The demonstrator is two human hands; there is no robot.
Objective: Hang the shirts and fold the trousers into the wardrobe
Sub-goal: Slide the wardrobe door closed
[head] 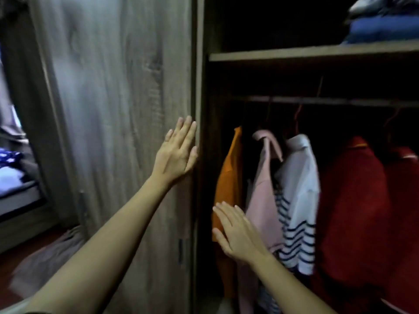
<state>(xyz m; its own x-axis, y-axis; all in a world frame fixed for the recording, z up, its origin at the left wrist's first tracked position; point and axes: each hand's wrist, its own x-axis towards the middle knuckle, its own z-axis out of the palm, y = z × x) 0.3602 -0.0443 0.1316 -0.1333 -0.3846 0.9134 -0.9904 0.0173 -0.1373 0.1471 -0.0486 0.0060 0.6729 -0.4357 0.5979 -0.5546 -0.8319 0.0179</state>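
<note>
My left hand (177,152) lies flat, fingers apart, on the right edge of the grey wooden wardrobe door (118,109). Lower down, my right hand (238,234) is spread open in front of the wardrobe opening, before an orange shirt (227,184); it holds nothing. On the hanging rail (328,101) hang the orange shirt, a pink shirt (264,189), a white shirt (301,175) over a striped top (294,241), and red garments (353,211). Folded blue clothes (383,28) rest on the shelf (294,55) above the rail.
To the far left, past the door, a bed (15,177) with bluish bedding shows. A pale cloth (45,257) lies on the dark floor at the door's foot. The wardrobe's inside is dark.
</note>
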